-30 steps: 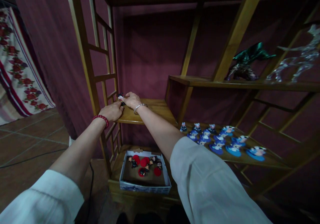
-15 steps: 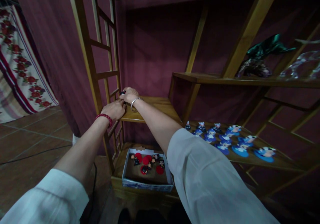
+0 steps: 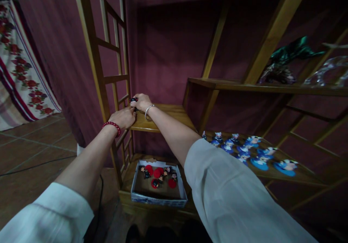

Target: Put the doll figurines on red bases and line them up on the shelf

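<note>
On the upper left shelf [image 3: 168, 117], my right hand [image 3: 143, 102] pinches a small dark figurine [image 3: 133, 100] with bits of red, near the lattice side frame. Its lower part is mostly hidden behind my fingers. My left hand [image 3: 124, 117] lies at the shelf's left edge with fingers stretched toward the figurine's base; whether the fingertips touch it I cannot tell. On the lower shelf, an open cardboard box [image 3: 159, 200] holds several similar black figurines [image 3: 155, 183] with round red bases, some of them lying over.
Several blue and white figurines [image 3: 261, 161] stand in rows on the right shelf. Higher up are a green sculpture [image 3: 293, 51] and a clear glass piece [image 3: 328, 69]. The wooden lattice post [image 3: 94, 54] rises at left. A cable [image 3: 38, 166] runs over the tiled floor.
The view has shifted slightly. Both hands stay at the same place on the shelf, and the figurine's dark top shows a little more above my right fingers.
</note>
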The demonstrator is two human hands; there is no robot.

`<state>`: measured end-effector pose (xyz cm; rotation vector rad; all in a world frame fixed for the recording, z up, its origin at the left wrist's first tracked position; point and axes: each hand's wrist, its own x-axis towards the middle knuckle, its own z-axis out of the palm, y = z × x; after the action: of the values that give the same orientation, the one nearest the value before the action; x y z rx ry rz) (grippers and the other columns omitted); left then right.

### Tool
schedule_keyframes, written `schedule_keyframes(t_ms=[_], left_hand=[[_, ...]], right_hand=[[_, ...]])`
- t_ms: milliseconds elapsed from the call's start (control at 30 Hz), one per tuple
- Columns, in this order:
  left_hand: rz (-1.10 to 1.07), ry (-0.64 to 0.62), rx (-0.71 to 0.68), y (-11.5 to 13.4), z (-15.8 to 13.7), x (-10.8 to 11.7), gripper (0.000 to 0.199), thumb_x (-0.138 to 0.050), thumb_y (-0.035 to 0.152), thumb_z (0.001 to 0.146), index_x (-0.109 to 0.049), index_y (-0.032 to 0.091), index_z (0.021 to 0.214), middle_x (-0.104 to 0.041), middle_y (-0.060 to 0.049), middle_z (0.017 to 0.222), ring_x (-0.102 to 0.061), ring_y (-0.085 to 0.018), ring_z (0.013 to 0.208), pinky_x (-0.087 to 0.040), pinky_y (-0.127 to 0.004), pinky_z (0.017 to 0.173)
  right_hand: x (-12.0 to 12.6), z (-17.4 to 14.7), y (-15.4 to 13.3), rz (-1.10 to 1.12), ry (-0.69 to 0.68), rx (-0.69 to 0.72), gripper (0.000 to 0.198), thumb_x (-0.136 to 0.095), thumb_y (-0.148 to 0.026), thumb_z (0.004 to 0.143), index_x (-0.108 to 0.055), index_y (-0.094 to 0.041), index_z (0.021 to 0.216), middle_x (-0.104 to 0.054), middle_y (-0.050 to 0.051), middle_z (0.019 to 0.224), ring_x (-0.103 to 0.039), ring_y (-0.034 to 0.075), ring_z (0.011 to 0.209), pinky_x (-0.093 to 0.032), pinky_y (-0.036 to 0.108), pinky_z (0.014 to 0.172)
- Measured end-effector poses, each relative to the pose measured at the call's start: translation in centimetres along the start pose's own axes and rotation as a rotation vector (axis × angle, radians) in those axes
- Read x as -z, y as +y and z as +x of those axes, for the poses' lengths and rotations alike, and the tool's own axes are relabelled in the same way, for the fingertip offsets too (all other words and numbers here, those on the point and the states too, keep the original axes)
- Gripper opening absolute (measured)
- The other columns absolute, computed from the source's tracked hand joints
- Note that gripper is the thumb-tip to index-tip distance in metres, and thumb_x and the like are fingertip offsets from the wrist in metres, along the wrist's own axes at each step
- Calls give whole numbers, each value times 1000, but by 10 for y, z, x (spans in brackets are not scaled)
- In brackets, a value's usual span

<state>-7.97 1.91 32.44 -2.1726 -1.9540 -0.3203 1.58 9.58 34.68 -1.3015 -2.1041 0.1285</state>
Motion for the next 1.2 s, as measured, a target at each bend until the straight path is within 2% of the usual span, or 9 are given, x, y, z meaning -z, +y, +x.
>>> schedule_keyframes(t_ms=[467, 667, 1000, 1100, 1200], left_hand=[[-19, -5, -1, 0, 1, 0, 48, -19, 37, 82, -39, 21, 123, -43, -6, 129, -45, -22, 112, -37, -34, 89], [-17, -3, 7, 0, -1, 1, 46, -20, 37, 82, -43, 20, 119, -47, -7, 125, -48, -22, 109, -39, -34, 86], [-25, 8, 6, -2, 0, 0, 48, -20, 39, 81, -41, 23, 121, -50, -7, 122, -50, -24, 106, -41, -36, 83], [-27, 36, 53, 1, -6, 2, 46, -22, 39, 81, -43, 27, 120, -54, -7, 117, -53, -24, 102, -43, -36, 79], [-34, 96, 115, 3, -13, 5, 44, -26, 37, 79, -51, 26, 114, -62, -9, 103, -57, -25, 93, -45, -35, 73]], right_hand=[[-2, -6, 1, 3, 34, 6, 27, -56, -33, 67, -60, -22, 91, -65, 1, 88, -58, 14, 81, -42, 20, 69], [-3, -6, -1, -2, 15, -6, 30, -55, -33, 68, -58, -20, 95, -64, 3, 93, -57, 15, 87, -42, 21, 72], [8, -14, -4, -22, -20, -60, 47, -57, -36, 69, -47, -11, 107, -60, 12, 103, -55, 20, 98, -41, 25, 80], [13, -21, -4, -31, -13, -87, 48, -58, -37, 70, -46, -11, 108, -60, 12, 103, -54, 20, 99, -41, 25, 81], [18, -28, -3, -49, 2, -108, 44, -57, -36, 70, -47, -12, 106, -60, 12, 103, -54, 20, 99, -41, 25, 81]])
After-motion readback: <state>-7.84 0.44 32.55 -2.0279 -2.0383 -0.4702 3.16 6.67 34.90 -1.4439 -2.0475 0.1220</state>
